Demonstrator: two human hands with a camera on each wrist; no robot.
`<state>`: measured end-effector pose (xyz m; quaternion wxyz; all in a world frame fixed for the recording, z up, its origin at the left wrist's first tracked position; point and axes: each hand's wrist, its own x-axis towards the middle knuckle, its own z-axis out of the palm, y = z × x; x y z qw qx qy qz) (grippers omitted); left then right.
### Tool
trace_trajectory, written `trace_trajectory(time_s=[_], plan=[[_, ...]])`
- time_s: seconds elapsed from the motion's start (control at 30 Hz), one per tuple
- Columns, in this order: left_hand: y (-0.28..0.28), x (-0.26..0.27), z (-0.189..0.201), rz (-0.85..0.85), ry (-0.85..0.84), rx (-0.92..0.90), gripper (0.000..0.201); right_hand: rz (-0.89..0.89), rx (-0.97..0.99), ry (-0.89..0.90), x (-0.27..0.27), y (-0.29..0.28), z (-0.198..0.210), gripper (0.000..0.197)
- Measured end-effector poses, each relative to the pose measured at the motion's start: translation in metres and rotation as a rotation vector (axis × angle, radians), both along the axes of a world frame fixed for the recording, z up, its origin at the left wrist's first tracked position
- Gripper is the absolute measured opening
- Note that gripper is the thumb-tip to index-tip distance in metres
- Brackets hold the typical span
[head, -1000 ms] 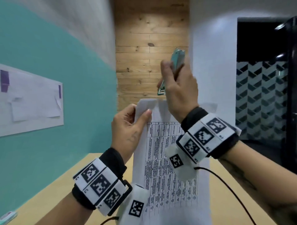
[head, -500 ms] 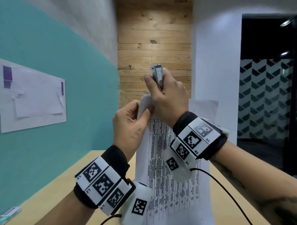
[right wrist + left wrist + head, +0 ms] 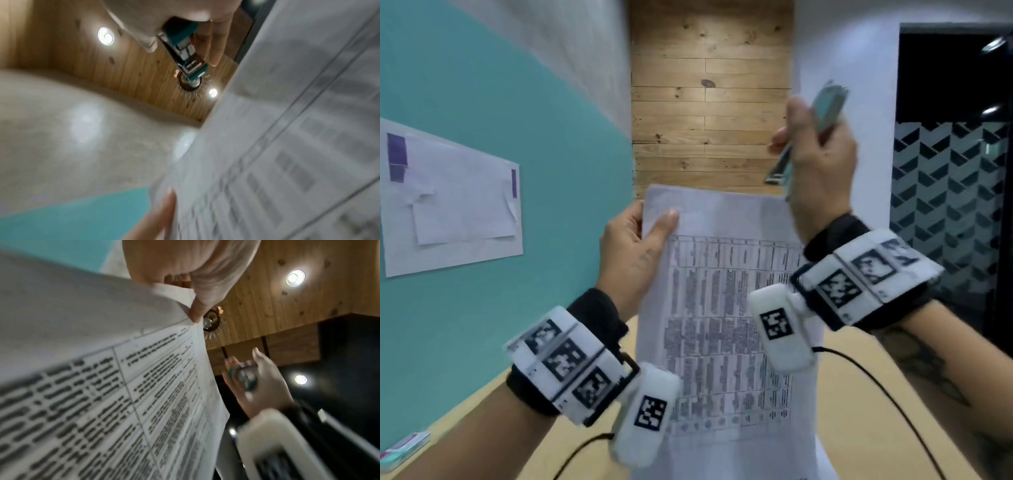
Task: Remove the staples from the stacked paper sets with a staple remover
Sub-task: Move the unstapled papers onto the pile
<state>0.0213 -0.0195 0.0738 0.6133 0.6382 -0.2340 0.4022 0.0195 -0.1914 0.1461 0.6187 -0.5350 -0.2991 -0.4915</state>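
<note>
Head view: left hand (image 3: 635, 253) pinches the top-left corner of the paper set (image 3: 726, 325), thumb on the printed face, sheets held upright above the tabletop (image 3: 859, 428). Right hand (image 3: 818, 161) is clenched around the teal staple remover (image 3: 810, 137), up and to the right of the paper's top edge, clear of the sheets. No staple can be made out at the pinched corner; too blurred to say if it's out.

Left wrist view: thumb and finger clamp the paper corner; remover sits in the right hand, well apart from the paper's right edge.

Right wrist view: remover's metal end points away from the paper, jaws not on anything.

Judgement: tool is off this set, so either the staple just came out or another bite is needed. No other sets in view, so the remaining count is unknown.
</note>
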Motion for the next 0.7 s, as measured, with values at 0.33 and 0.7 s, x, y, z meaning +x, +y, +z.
trace_trajectory(time_s=[0.33, 0.7], plan=[[0.135, 0.016, 0.024, 0.277, 0.38, 0.003, 0.014, 0.035, -0.752, 0.728, 0.001, -0.059, -0.071, 0.021], [0.22, 0.067, -0.101, 0.691, 1.178, 0.677, 0.042, 0.027, -1.653, 1.118, 0.025, -0.034, -0.191, 0.031]])
